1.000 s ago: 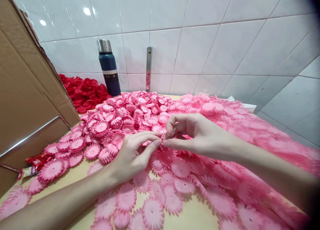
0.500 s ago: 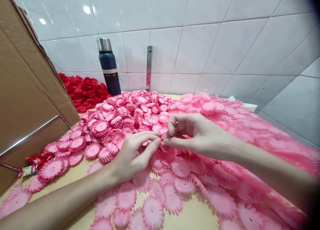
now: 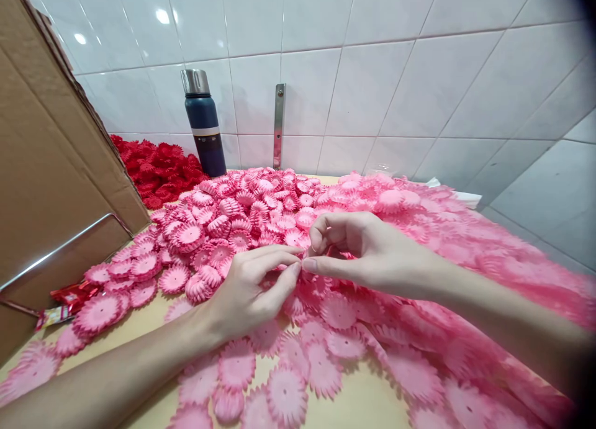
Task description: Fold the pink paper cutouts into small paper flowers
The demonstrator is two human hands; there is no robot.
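Observation:
My left hand (image 3: 258,286) and my right hand (image 3: 361,246) meet above a heap of pink artificial flower petals (image 3: 189,236). Both are closed in a pinch, thumb against fingers, with the tips almost touching. A small pink flower petal piece seems held between them, mostly hidden by the fingers. Each loose petal disc has a scalloped edge and a small hole in its middle, like the flat one (image 3: 286,392) lying below my hands. Curled, cupped pieces are piled at the left and centre; flatter ones spread to the right.
A dark blue bottle (image 3: 205,128) with a metal cap stands by the tiled wall (image 3: 372,87). Red petals (image 3: 161,168) are heaped behind a cardboard box (image 3: 56,137) at the left. A red wrapper (image 3: 77,295) lies beside the box. A metal strip (image 3: 279,125) is fixed to the wall.
My fingertips have drawn slightly closer together, and the pink bit between them shows less. Otherwise both hands keep nearly the same place; the view has shifted very slightly.

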